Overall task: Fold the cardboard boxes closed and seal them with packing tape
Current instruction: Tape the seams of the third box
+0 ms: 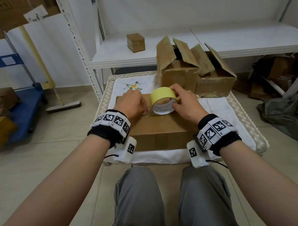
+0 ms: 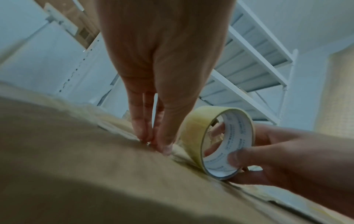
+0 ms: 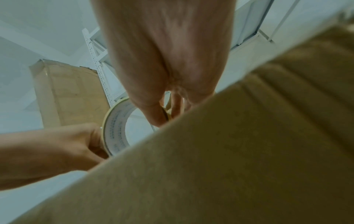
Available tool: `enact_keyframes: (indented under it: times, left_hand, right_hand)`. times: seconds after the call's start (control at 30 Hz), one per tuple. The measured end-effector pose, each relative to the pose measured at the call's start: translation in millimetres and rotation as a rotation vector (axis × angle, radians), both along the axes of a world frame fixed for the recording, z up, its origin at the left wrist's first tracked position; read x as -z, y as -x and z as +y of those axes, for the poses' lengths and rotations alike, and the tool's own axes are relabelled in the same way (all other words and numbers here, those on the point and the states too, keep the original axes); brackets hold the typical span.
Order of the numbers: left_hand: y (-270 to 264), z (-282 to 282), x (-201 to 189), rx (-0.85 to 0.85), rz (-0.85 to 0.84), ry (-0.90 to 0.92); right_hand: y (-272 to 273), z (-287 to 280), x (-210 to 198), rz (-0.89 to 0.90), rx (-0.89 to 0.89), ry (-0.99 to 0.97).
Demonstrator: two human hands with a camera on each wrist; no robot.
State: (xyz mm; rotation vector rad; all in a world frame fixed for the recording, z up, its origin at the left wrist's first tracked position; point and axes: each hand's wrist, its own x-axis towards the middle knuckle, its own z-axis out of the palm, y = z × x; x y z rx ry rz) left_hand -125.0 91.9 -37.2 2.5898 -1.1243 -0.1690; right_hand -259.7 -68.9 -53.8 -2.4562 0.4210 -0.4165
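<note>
A closed brown cardboard box lies on the cloth-covered table in front of me. On its top stands a yellow tape roll on edge. My right hand grips the roll, thumb on the white core and fingers through it, as the left wrist view shows. A short strip of tape runs from the roll to my left hand. That hand's straight fingertips press the tape end onto the box top. In the right wrist view the box hides most of the roll.
Two cardboard boxes with raised flaps stand at the table's back right. A small closed box sits on the white shelf behind. A blue cart with boxes is at the left, a dark cloth on the floor at the right.
</note>
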Motion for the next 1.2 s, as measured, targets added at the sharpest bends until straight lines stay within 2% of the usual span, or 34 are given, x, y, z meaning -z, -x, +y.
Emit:
enact_keyframes:
  times: [0.1,0.23,0.53,0.67,0.87,1.2]
  left_hand:
    - [-1,-1,4,-0.038,0.106,0.088]
    - [-2,5,7,0.005,0.246,0.166]
    - [-6,7,14,0.026,0.295,0.188]
    - [-6,10,18,0.026,0.329,0.251]
    - [-5,9,19,-0.001,0.33,0.258]
    - [13,-15,11,-0.066,0.16,0.202]
  right_hand:
    - [0,0,1,-0.009,-0.008,0.011]
    - [-3,1,4,0.012,0.027,0.014]
    - [-5,-5,5,-0.093,-0.053,0.02]
    - [-4,-8,2,-0.139,-0.005,-0.003]
    - [11,-19,3,-0.209,0.151,-0.003]
    - [19,-27,15,-0.076,0.063,-0.029]
